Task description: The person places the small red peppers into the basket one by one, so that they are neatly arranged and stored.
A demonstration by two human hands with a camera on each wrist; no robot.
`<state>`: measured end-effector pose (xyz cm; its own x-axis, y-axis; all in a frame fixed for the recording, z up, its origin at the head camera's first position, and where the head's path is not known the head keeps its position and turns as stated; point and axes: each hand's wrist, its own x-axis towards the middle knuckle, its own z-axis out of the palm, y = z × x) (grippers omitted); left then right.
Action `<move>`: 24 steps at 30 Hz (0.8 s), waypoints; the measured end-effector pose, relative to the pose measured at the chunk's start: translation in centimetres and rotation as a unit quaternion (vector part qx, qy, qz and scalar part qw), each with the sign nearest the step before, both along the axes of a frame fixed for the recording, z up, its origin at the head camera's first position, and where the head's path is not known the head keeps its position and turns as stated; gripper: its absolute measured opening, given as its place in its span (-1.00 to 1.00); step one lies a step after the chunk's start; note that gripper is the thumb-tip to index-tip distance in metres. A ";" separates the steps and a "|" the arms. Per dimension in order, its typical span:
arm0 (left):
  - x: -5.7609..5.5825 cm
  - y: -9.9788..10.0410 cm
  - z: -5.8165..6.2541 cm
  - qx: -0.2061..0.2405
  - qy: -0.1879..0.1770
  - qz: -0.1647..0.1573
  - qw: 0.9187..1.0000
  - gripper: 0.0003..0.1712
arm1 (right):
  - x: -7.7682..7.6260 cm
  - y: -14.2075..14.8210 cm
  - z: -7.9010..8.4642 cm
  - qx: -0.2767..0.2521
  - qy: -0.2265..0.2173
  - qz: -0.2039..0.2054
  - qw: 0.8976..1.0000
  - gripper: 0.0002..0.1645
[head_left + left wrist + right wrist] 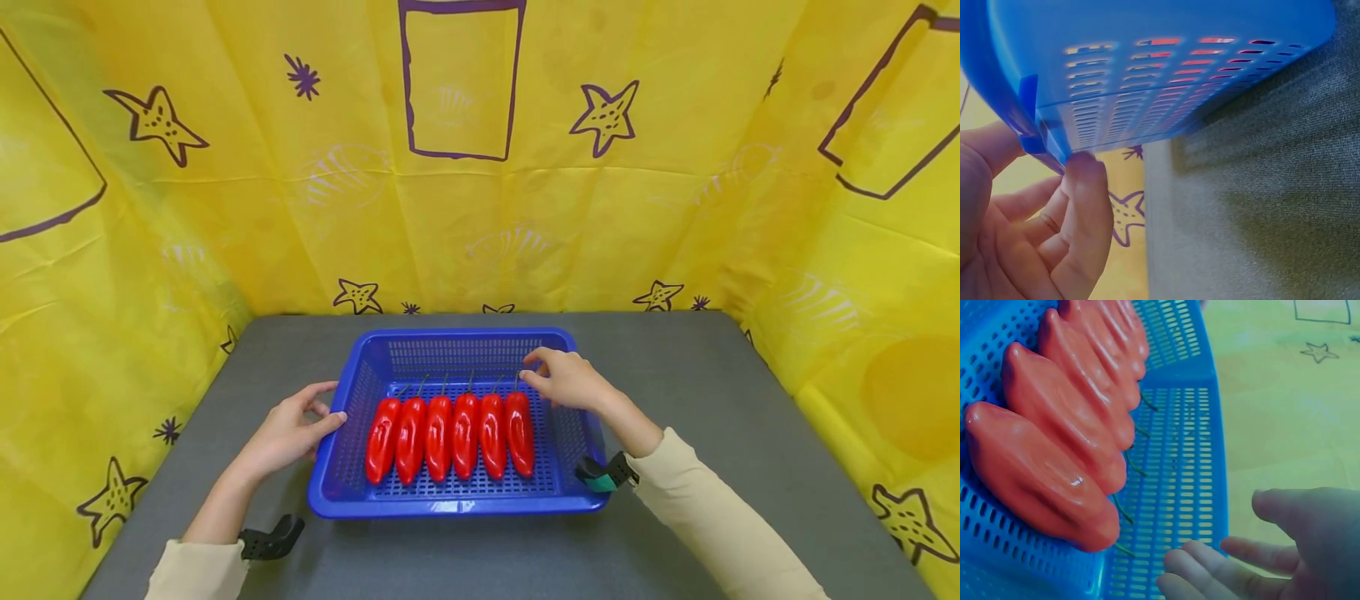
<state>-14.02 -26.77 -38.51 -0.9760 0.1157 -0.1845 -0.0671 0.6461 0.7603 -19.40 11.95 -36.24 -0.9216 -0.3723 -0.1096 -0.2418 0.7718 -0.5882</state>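
Note:
A blue plastic basket (465, 506) with slotted walls stands on the grey surface. Inside it, several glossy red peppers (466, 433) lie side by side in a row, their thin green stems toward the far wall. My left hand (292, 429) holds the basket's left rim, thumb on the rim; in the left wrist view the fingers bend in beneath it, against the outer wall. Over the far right part of the basket hovers my right hand (566, 379), near the stem of the rightmost pepper (520, 433). In the right wrist view its thumb and fingers (1200, 569) are apart, with nothing between them.
Yellow cloth (465, 242) printed with purple starfish and frames hangs behind and at both sides. The grey tabletop (660, 367) extends around the basket. A black strap device (273, 537) sits on the left wrist, another (607, 473) on the right.

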 end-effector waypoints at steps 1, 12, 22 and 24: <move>0.0 0.1 0.1 -0.006 0.004 -0.001 1.000 -0.24 | 0.1 0.1 0.1 -0.007 0.004 -0.003 1.000 -0.56; 0.1 0.0 0.7 -0.104 0.117 -0.025 0.987 -0.37 | 0.7 2.9 0.8 -0.047 0.077 -0.034 0.995 -0.68; 0.6 0.1 2.1 -0.162 0.175 -0.054 0.970 -0.40 | 0.9 6.2 0.8 -0.032 0.145 -0.043 0.988 -0.67; 0.5 0.1 2.4 -0.167 0.181 -0.060 0.967 -0.41 | 0.9 6.8 0.7 -0.021 0.161 -0.042 0.986 -0.67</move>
